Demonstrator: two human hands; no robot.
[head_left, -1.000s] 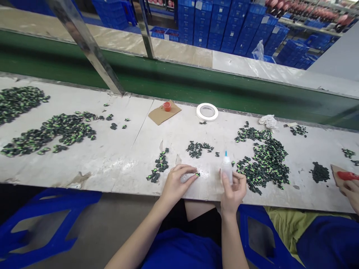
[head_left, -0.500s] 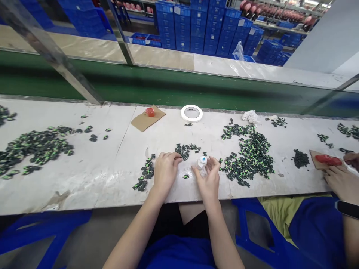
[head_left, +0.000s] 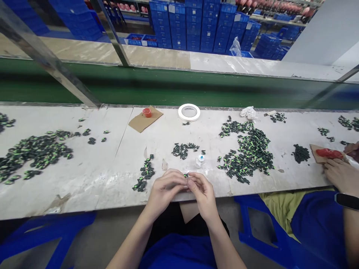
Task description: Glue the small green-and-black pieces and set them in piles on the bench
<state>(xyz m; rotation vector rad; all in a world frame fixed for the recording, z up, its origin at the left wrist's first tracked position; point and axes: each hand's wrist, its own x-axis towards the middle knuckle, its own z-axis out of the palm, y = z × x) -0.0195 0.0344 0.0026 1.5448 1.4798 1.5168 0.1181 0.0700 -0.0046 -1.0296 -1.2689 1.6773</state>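
Close to the table's front edge, my left hand [head_left: 167, 185] and my right hand [head_left: 203, 189] meet with fingertips pinched together. Whatever is between them is too small and covered to make out. A small black-and-green piece [head_left: 186, 175] shows just beyond the fingertips; whether it is touched I cannot tell. Behind my right hand stands a small clear bottle [head_left: 200, 161] with a white top and blue tip, apart from both hands. Farther back lies a small group of dark pieces [head_left: 181, 150]. Left of my left hand is a strip of black-and-green pieces [head_left: 147, 170].
Large piles of black-and-green pieces lie right [head_left: 254, 151] and left [head_left: 36, 149]. At the back are a red cup [head_left: 146, 112] on cardboard [head_left: 137, 125], a white tape roll [head_left: 180, 114] and crumpled tissue [head_left: 248, 112]. A co-worker's hand [head_left: 338, 173] is at far right.
My right hand has let go of the bottle, which now stands on the table. Both hands have come back toward the front edge and together; my left hand has left the dark pieces.
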